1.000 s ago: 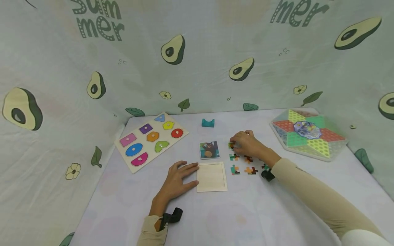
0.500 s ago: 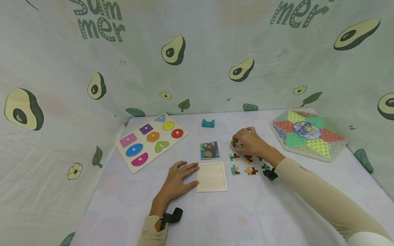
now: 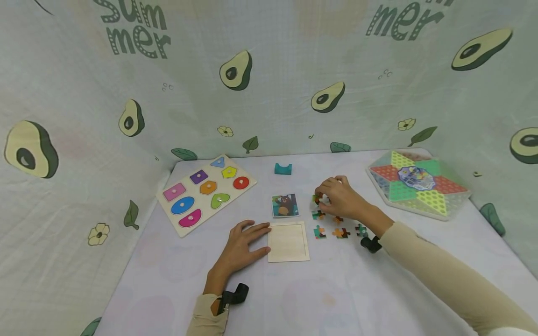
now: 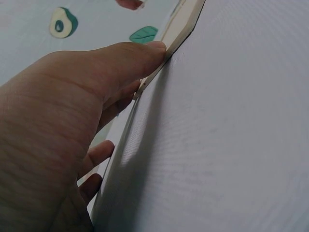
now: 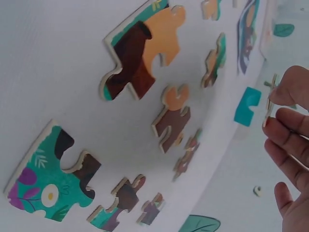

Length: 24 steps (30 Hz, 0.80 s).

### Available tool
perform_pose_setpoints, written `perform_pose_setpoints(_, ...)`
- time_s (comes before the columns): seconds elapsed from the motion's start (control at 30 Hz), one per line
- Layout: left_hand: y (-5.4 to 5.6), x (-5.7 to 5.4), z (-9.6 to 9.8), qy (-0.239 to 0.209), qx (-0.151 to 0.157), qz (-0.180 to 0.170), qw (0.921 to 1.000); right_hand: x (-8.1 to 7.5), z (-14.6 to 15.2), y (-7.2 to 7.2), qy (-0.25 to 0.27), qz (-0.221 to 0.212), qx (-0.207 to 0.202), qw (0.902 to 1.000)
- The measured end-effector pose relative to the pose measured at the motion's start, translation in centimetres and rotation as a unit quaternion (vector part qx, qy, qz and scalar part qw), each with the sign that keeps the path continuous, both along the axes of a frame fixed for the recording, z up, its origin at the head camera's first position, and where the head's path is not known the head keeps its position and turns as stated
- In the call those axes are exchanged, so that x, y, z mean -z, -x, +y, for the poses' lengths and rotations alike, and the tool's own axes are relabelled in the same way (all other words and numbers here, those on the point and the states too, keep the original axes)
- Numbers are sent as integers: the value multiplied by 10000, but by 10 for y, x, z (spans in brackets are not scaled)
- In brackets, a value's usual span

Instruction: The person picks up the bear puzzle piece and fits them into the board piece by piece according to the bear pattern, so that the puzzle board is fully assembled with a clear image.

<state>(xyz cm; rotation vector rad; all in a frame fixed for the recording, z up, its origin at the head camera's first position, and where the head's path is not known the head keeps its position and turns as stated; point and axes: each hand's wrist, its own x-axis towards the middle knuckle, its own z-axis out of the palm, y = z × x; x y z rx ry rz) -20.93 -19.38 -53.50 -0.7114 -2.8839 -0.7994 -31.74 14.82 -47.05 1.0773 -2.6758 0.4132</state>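
Head view: little change in half a second, with a puzzle piece (image 3: pixel 317 199) pinched in right hand (image 3: pixel 342 199) at the far-left corner of the loose pieces (image 3: pixel 319 232), suggesting handling still unfinished; cannot tell whether lifted. Touches left edge of wooden frame (image 3: pixel 288 242) with left hand (image 3: pixel 240 247), fingers spread. Inside, no piece seated. Nine knobbed shapes (image 3: pixel 183 205) in shape board (image 3: pixel 202 199); star game board (image 3: pixel 400 190) in clear case (image 3: pixel 414 211).
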Motion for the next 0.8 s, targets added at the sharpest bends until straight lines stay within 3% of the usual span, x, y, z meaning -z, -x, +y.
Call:
perform_pose_setpoints(0.47, -1, 1, -2, -56, 2, -14, 10000, -6, -9, -19, 60, 120, -298, 9995)
perform_pose_setpoints(0.8, 0, 4, -2, -16, -18, 48, 10000, -12, -21, -35, 330, 223, -740, 9965)
